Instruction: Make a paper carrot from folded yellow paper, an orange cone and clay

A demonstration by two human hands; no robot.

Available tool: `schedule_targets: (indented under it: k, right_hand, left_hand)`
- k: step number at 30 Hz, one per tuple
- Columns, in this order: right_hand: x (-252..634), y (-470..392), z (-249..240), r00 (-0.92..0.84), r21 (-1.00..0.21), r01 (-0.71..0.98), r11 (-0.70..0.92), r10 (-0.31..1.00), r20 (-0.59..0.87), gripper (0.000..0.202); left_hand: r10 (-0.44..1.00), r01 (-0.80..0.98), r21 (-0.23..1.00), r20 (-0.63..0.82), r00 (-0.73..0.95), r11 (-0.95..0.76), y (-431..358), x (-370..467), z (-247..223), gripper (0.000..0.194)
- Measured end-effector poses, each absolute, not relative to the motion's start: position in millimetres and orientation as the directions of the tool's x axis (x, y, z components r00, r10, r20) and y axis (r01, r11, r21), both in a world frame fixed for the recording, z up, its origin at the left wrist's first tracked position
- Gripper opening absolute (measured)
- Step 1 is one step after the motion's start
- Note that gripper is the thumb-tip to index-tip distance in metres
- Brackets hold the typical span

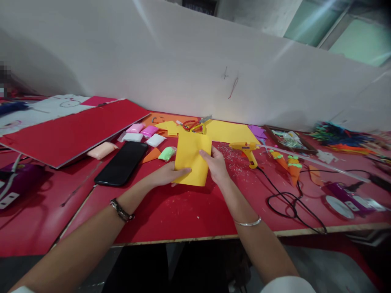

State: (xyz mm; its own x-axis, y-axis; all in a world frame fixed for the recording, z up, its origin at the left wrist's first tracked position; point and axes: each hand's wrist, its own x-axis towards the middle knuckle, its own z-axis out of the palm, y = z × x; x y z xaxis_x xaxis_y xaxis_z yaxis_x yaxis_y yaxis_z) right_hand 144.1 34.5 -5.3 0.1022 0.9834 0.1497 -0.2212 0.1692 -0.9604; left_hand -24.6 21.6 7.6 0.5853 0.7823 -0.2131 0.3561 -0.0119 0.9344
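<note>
A yellow sheet (pixel 194 156) is held up above the red table, a little bent. My left hand (pixel 167 174) grips its lower left edge, thumb on the front face. On the right edge, my right hand (pixel 216 163) holds the same sheet with its thumb in front and the other fingers mostly hidden behind. Past the sheet's top lie red-handled and yellow-handled scissors (pixel 198 124) on yellow pieces. A green clay packet (pixel 167 153) and an orange piece (pixel 152 155) rest left of the sheet.
A black phone (pixel 122 163) and clay packets (pixel 133 137) lie left, near a red board (pixel 79 126). To the right are a yellow glue gun (pixel 248 152) with a looped cable, orange cones (pixel 293 169) and a purple power strip (pixel 351 198). A white partition (pixel 183 61) stands behind.
</note>
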Motion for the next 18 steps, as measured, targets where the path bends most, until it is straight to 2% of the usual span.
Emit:
schedule_targets:
  k: [7, 12, 18]
  right_hand:
    - [146.8, 36.6, -3.5, 0.100, -0.955, -0.236, 0.181, 0.982, 0.162, 0.028]
    - [148.7, 36.2, -4.5, 0.170, -0.961, -0.201, 0.191, 0.973, 0.158, 0.028]
    - [151.2, 37.9, -7.8, 0.232, -0.961, -0.127, 0.244, 0.950, 0.211, 0.031]
  left_hand:
    - [0.745, 0.382, 0.924, -0.235, 0.624, -0.029, 23.5, -29.7, 9.2, 0.040]
    - [0.711, 0.382, 0.924, -0.254, 0.655, -0.022, 21.7, -31.3, 13.2, 0.038]
    - [0.717, 0.317, 0.939, -0.312, 0.623, 0.133, 22.7, -32.6, 11.2, 0.031]
